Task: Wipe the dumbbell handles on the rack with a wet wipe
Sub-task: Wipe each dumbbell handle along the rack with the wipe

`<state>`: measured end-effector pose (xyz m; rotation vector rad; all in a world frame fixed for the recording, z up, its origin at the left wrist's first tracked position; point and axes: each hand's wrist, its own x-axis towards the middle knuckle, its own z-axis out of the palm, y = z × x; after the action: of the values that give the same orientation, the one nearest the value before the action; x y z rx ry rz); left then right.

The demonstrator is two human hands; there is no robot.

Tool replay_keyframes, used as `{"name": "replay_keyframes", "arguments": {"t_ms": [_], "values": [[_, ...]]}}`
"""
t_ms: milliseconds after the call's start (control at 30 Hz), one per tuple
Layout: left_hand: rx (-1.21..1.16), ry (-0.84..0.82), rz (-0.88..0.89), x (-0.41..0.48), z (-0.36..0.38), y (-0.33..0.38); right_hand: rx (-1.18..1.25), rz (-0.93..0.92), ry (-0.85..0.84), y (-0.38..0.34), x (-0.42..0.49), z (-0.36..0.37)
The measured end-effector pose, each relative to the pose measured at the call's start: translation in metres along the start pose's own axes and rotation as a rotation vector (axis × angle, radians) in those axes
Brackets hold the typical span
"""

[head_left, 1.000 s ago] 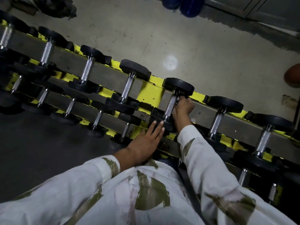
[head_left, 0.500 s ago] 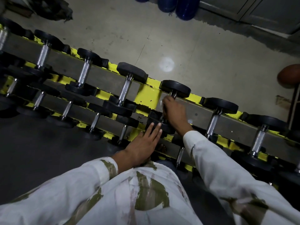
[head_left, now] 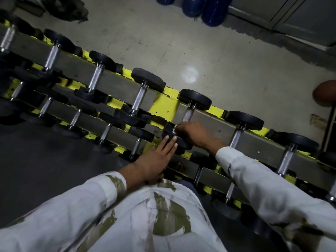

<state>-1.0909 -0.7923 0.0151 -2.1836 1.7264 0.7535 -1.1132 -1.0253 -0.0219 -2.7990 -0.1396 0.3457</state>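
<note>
A yellow and grey dumbbell rack runs diagonally across the floor, holding several black dumbbells with knurled steel handles. My right hand grips the near end of one dumbbell's handle, with a white wet wipe showing at the fingers. My left hand lies flat with straight fingers, its fingertips on the near black head of that same dumbbell. Most of the wipe is hidden inside my right hand.
Neighbouring dumbbells sit close on both sides: one to the left, one to the right. A lower tier of smaller dumbbells lies nearer me. Blue objects and a brown ball stand on the floor beyond.
My right hand has slid down the handle from its far end to its near end. My left hand has stayed on the near head.
</note>
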Motion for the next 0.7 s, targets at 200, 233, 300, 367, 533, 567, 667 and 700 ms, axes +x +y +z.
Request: {"name": "replay_keyframes", "arguments": {"t_ms": [200, 233, 300, 367, 533, 567, 667, 700], "values": [[0.005, -0.005, -0.01, -0.002, -0.004, 0.005, 0.1, 0.028, 0.229, 0.014, -0.007, 0.003], [-0.001, 0.004, -0.015, -0.002, -0.003, 0.006, 0.183, 0.063, 0.225, 0.01, -0.012, 0.011], [-0.018, 0.023, -0.029, -0.001, 0.0, 0.008, 0.35, 0.215, 0.247, -0.001, -0.022, 0.025], [-0.038, 0.03, -0.047, -0.001, 0.001, 0.012, 0.528, 0.458, 0.275, -0.003, -0.027, 0.036], [-0.089, 0.008, -0.063, -0.001, -0.003, 0.017, 0.92, 0.783, 0.168, 0.002, -0.007, 0.045], [-0.094, 0.003, -0.059, -0.003, -0.005, 0.016, 1.096, 0.835, 0.173, 0.001, -0.001, 0.039], [-0.084, -0.002, -0.029, -0.004, -0.012, 0.01, 1.578, 0.978, 0.247, 0.009, 0.016, 0.021], [-0.075, -0.003, -0.016, -0.004, -0.012, 0.006, 1.71, 1.027, 0.301, 0.016, 0.022, 0.021]]}}
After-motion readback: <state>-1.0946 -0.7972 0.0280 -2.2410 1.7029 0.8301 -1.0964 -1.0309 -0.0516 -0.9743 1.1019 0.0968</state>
